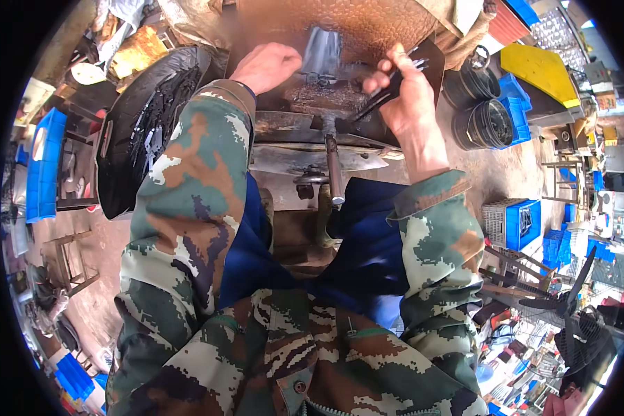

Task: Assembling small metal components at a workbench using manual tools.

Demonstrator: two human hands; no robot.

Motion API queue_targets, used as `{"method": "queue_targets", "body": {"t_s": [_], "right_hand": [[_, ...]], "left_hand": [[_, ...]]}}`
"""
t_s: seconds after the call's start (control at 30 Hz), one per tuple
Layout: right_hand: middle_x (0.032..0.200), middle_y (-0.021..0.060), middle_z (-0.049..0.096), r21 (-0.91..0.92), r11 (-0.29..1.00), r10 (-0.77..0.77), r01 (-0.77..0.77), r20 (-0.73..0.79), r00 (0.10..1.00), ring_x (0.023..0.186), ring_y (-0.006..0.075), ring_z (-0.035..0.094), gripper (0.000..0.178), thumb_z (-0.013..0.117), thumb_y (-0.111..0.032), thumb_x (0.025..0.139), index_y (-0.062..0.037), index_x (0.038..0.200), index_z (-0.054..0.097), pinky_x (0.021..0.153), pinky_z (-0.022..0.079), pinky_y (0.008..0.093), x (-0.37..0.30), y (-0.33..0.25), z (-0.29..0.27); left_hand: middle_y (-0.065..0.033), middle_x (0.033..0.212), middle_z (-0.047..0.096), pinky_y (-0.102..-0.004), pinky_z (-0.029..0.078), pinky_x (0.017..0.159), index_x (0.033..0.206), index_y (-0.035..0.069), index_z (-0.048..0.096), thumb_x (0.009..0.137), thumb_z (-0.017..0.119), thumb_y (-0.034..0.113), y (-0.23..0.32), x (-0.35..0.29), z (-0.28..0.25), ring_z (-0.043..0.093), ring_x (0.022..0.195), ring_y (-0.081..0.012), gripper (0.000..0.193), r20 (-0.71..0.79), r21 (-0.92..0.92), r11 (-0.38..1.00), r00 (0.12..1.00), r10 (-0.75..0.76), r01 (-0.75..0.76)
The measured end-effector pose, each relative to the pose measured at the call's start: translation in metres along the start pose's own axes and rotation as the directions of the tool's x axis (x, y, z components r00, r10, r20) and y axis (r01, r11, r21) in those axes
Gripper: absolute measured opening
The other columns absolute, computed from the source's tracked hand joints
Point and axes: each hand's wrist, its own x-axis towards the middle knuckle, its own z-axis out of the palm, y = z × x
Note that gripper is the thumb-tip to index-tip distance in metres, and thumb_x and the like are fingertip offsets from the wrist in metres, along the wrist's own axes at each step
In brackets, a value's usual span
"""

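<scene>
My left hand is closed, fingers curled toward a pale, motion-blurred wheel on the machine in front of me. Anything in those fingers is hidden. On the wheel's other side, my right hand grips several thin dark metal strips, their ends poking out past the fingers. Its index finger points upward. Below the wheel, a rough, dirt-caked ledge spans the gap between my hands. From it a metal rod reaches down toward my knees.
To the left, a black lined container holds many dark, thin pieces. Two black buckets stand at the right by a blue crate. A brown dimpled sheet rises behind the wheel. A black fan is at the lower right.
</scene>
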Motion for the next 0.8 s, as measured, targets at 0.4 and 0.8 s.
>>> {"method": "queue_targets", "body": {"t_s": [0.4, 0.8], "right_hand": [[0.1, 0.0124, 0.071, -0.76, 0.063, -0.009, 0.647, 0.647, 0.762, 0.096, 0.0253, 0.068, 0.024, 0.061, -0.001, 0.085, -0.0028, 0.108, 0.066, 0.084, 0.053, 0.035, -0.059, 0.038, -0.024], [0.124, 0.0122, 0.064, -0.678, 0.014, 0.204, 0.735, 0.722, 0.662, 0.115, 0.0334, 0.061, 0.047, 0.058, 0.012, 0.07, -0.0059, 0.113, 0.064, 0.097, 0.051, 0.0397, -0.077, 0.045, -0.038]], "left_hand": [[-0.0147, 0.118, 0.068, -0.0431, 0.047, 0.099, 0.114, 0.016, 0.072, 0.088, 0.056, 0.039, -0.036, -0.001, -0.009, 0.061, 0.114, -0.0364, 0.039, -0.02, 0.009, 0.975, 0.975, -0.221, 0.221], [-0.0146, 0.103, 0.073, -0.0368, 0.048, 0.092, 0.103, 0.005, 0.073, 0.092, 0.057, 0.044, -0.036, 0.0, 0.005, 0.067, 0.101, -0.0298, 0.044, -0.148, -0.201, 0.936, 0.936, -0.321, 0.289]]}}
